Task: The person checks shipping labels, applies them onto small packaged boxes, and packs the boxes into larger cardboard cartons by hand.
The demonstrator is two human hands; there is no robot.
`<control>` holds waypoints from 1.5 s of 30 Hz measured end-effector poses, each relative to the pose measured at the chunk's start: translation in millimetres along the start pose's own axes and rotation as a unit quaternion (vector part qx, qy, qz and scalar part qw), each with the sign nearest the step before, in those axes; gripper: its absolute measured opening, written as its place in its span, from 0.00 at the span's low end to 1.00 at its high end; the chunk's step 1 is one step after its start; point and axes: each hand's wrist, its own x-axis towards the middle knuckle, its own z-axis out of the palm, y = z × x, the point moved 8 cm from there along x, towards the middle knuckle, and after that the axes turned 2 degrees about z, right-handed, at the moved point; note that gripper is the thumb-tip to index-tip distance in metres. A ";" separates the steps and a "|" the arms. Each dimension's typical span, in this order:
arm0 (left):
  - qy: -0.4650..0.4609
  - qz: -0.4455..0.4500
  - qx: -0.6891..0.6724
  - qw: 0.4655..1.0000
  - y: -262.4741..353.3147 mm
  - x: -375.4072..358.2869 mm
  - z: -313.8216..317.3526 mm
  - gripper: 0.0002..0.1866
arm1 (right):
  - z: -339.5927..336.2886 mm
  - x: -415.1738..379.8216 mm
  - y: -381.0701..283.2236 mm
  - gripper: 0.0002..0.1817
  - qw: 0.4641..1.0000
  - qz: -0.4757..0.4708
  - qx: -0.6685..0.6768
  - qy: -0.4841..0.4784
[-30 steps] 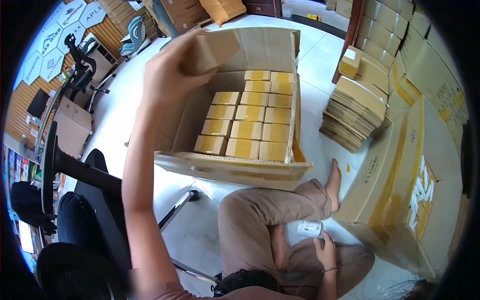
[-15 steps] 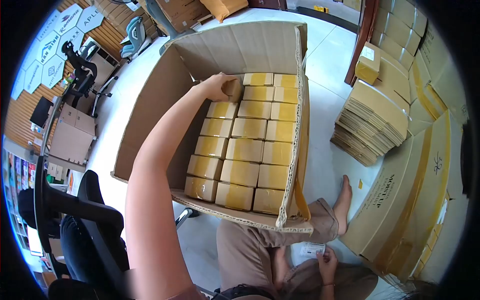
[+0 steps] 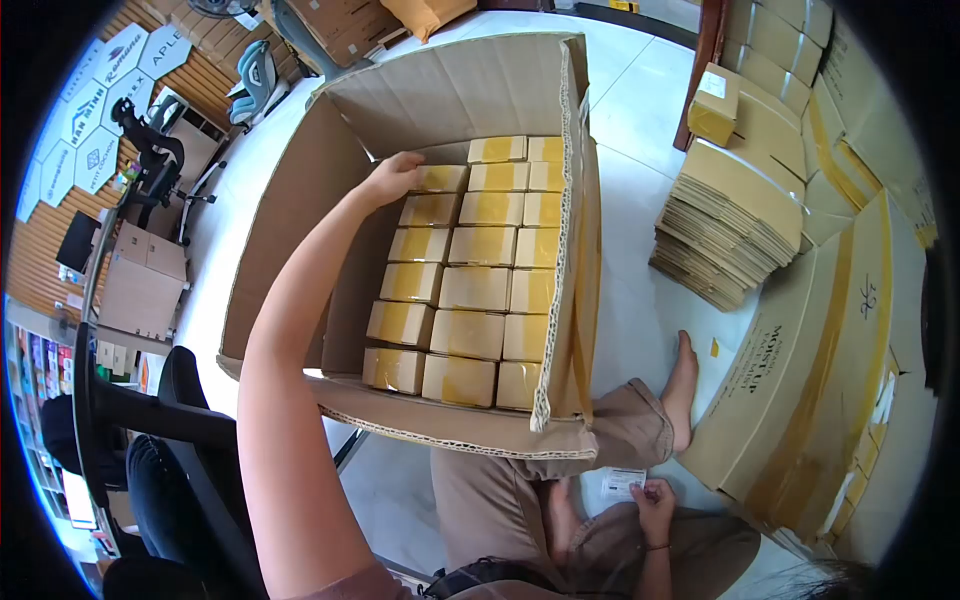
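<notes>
A large open carton holds rows of small taped boxes. My left hand reaches into its far part, its fingertips around the left end of a small box lying in the left column. That box lies level with the others in its column. My right hand is low by my lap, its fingers pinched on the edge of a white printed label.
A stack of flattened cardboard stands at the right, with a small taped box on top. A big carton lies at the lower right. Black chair parts are at the left.
The small box under my left hand has gone from tilted to lying flat in the left column. My left hand has moved to its left end. The view has shifted slightly.
</notes>
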 end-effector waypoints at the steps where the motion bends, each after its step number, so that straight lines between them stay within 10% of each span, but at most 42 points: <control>1: 0.000 0.005 0.002 1.000 13.8 -9.8 -12.3 0.28 | -2.8 1.5 3.7 0.09 1.000 -0.003 0.003 0.002; 4: -0.218 -0.042 0.237 0.946 56.5 -48.2 -15.9 0.28 | -0.5 0.2 5.5 0.08 1.000 -0.023 0.000 -0.009; 9: -0.070 -0.018 0.259 0.963 186.3 -102.9 -56.2 0.28 | -9.3 -1.6 8.7 0.08 0.999 -0.026 -0.004 0.026; 14: 0.138 0.271 -0.047 0.952 330.6 -245.1 -18.2 0.21 | -22.2 -7.5 -4.9 0.10 0.994 -0.092 -0.045 0.048; 17: 0.152 0.291 -0.097 0.940 341.4 -338.7 29.7 0.18 | -28.9 -25.3 -50.7 0.13 0.978 -0.167 -0.107 0.062; 21: 0.059 0.302 -0.077 0.948 334.4 -413.3 109.4 0.16 | -33.4 -55.3 -86.0 0.11 0.994 -0.023 0.108 0.004; 23: 0.042 0.193 -0.211 0.957 319.0 -414.3 147.8 0.16 | -39.3 -83.4 -130.8 0.08 0.991 -0.059 0.123 0.007; 29: -0.150 0.224 0.002 0.963 350.7 -417.3 243.6 0.18 | -48.8 -156.7 -244.6 0.10 0.966 -0.176 0.191 0.007; 45: -0.104 0.215 -0.207 0.949 378.6 -449.1 236.1 0.07 | -34.1 -221.0 -293.5 0.41 0.943 -0.236 0.214 -0.094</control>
